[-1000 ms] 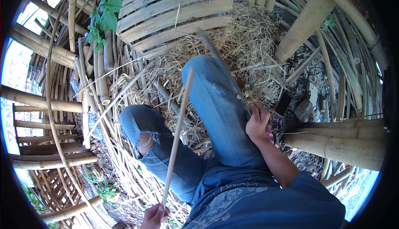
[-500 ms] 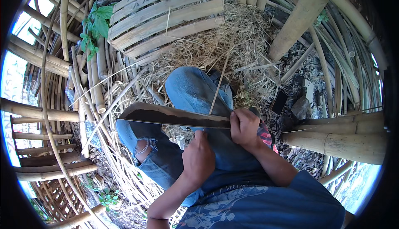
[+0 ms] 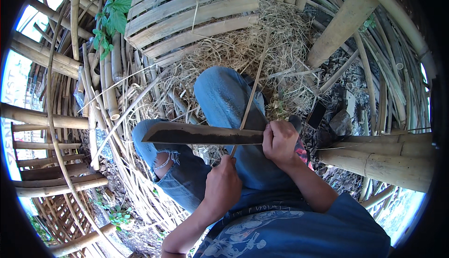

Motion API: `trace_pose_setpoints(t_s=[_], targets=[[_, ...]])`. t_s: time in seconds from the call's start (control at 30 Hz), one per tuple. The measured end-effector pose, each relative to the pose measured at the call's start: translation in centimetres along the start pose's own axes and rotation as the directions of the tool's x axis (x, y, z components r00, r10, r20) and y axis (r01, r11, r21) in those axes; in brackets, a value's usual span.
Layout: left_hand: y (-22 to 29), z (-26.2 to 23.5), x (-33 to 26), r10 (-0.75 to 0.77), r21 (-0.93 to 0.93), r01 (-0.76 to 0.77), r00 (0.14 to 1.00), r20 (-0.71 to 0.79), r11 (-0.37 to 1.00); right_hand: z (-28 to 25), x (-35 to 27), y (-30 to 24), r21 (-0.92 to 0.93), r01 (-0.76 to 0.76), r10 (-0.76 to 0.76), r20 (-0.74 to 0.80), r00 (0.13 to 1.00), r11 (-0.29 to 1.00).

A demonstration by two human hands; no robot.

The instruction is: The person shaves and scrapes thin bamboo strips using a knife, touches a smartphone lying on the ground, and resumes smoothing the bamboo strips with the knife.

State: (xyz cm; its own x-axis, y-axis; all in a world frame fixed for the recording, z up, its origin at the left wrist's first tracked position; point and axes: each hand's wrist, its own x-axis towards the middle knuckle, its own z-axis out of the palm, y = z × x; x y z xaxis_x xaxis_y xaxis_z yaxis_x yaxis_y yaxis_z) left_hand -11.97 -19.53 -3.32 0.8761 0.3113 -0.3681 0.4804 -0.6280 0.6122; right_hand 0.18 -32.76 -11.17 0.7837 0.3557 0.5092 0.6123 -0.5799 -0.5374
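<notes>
My right hand (image 3: 281,142) is wrapped round the handle end of a machete (image 3: 201,133). Its long dark blade points left and lies across above my thighs. In my closed left hand (image 3: 222,184), just below the blade, is the near end of a thin bamboo strip (image 3: 254,92). The strip runs up and slightly right, passing beneath the blade and on past my raised knee (image 3: 220,87). Part of it is hidden by the blade. The machete's grip is covered by my right fingers.
A slatted wooden crate (image 3: 191,17) lies ahead, beside a heap of curly bamboo shavings (image 3: 280,38). Thick bamboo poles (image 3: 388,162) stand at the right, near a dark phone-like slab (image 3: 316,114). Bamboo rails (image 3: 47,123) and long split strips (image 3: 140,188) line the left.
My left hand has drawn slightly down from the blade, so more of the strip shows between them. The blade is tilted a little, showing more of its flat side. The view has shifted slightly.
</notes>
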Motion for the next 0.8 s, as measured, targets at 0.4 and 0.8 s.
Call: trace_pose_setpoints(t_s=[0.4,0.8], targets=[[-1.9,-1.6,-7.0,-0.013,-0.111,0.017,0.999,0.042,0.994,-0.4,-0.6,1.2,-0.045,-0.181,0.178,-0.055,0.982,0.982],[-4.0,-6.5,-18.2,-0.404,-0.037,0.423,0.885,0.231,0.905,-0.3,-1.1,1.6,-0.052,-0.252,0.244,-0.119,0.962,0.966]])
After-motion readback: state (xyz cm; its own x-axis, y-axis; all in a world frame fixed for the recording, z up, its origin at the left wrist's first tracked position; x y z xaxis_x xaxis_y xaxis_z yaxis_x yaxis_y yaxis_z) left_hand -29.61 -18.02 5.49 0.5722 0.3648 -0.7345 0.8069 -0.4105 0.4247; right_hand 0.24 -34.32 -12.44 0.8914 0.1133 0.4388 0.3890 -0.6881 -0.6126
